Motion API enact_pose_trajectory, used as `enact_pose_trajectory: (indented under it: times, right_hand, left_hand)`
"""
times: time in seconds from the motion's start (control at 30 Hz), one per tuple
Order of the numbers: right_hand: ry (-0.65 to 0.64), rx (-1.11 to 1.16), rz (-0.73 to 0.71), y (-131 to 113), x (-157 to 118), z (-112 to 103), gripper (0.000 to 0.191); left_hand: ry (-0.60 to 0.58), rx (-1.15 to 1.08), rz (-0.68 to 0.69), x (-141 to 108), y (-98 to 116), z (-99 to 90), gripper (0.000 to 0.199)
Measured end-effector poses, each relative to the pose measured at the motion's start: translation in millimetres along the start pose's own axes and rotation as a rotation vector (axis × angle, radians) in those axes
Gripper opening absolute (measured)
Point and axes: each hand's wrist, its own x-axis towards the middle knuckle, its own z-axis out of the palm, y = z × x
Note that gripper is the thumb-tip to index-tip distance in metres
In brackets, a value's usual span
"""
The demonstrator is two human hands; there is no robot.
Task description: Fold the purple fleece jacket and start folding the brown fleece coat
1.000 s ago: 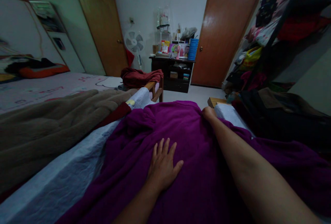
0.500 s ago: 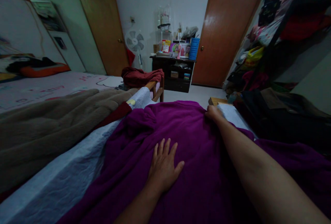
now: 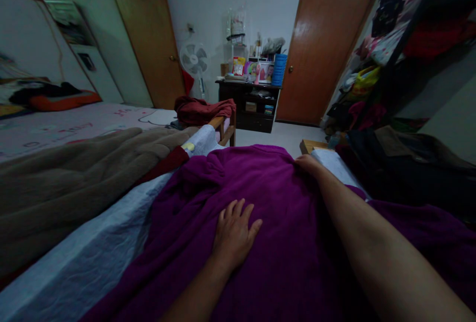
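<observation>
A purple fleece garment (image 3: 260,193) lies spread over the bed in front of me, its collar end pointing away and a sleeve out to each side. My left hand (image 3: 235,232) rests flat on its middle, palm down, fingers slightly apart. At the garment's far right shoulder, my right hand (image 3: 308,163) is closed on the edge of the cloth; its fingertips are partly hidden. My right forearm crosses above the right sleeve.
To the left, a brown plush blanket (image 3: 85,178) lies beside the pale mattress (image 3: 96,247). A dark red cloth (image 3: 203,108) hangs over a wooden bed end. Dark folded clothes (image 3: 412,168) are heaped on the right. Farther back stand a fan (image 3: 194,59) and a black cabinet (image 3: 245,106).
My left hand has slid very slightly back toward me, with its fingers a bit closer together. My right hand has shifted only slightly at the shoulder edge; the garment looks the same.
</observation>
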Motion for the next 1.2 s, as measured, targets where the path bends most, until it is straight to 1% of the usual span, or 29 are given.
enact_pose_trajectory:
  times: [0.1, 0.17, 0.33, 0.4, 0.43, 0.53, 0.6, 0.73, 0.8, 0.87, 0.93, 1.07, 1.13, 1.2]
  right_hand:
    - [-0.015, -0.094, -0.022, -2, -2, 0, 0.02]
    - [0.043, -0.152, -0.025, -5, -2, 0, 0.022]
    - [0.275, -0.241, 0.018, -17, -3, 8, 0.04]
    - [0.301, -0.289, 0.052, -18, -3, 15, 0.043]
    - [0.284, -0.311, 0.065, -18, -4, 19, 0.043]
    - [0.169, -0.332, 0.063, -17, -3, 29, 0.038]
    - [0.111, -0.331, 0.048, -18, -4, 31, 0.039]
    - [0.042, -0.342, 0.053, -29, -15, 33, 0.064]
    - [0.007, -0.372, 0.09, -33, -26, 36, 0.07]
    - [-0.042, -0.403, 0.139, -30, -35, 39, 0.075]
    - [-0.074, -0.412, 0.142, -20, -41, 41, 0.079]
    - [-0.104, -0.363, 0.058, 0, -40, 31, 0.073]
    - [-0.115, -0.337, 0.054, -1, -42, 24, 0.068]
    - [-0.103, -0.322, 0.051, -14, -49, 21, 0.064]
  left_hand:
    - [0.017, 0.015, -0.015, 7, 0, -7.5, 0.04]
    - [0.039, 0.056, -0.044, 9, 0, -7.5, 0.039]
    - [0.097, 0.185, -0.127, 6, -3, 7.6, 0.057]
    - [0.098, 0.206, -0.134, 5, -5, 13.2, 0.06]
    - [0.098, 0.213, -0.136, 4, -5, 15.1, 0.061]
    - [0.087, 0.221, -0.14, 4, -7, 16.8, 0.061]
    - [0.078, 0.219, -0.143, 5, -6, 15.8, 0.061]
    - [0.073, 0.211, -0.145, 5, -4, 12.4, 0.061]
    - [0.077, 0.203, -0.143, 5, -4, 10.9, 0.061]
    - [0.075, 0.197, -0.144, 5, -3, 10.2, 0.061]
    - [0.071, 0.191, -0.145, 5, -4, 10.4, 0.061]
    - [0.082, 0.189, -0.139, 5, -5, 11.7, 0.06]
    - [0.086, 0.189, -0.138, 5, -5, 11.2, 0.06]
    - [0.084, 0.185, -0.139, 5, -4, 9.5, 0.06]
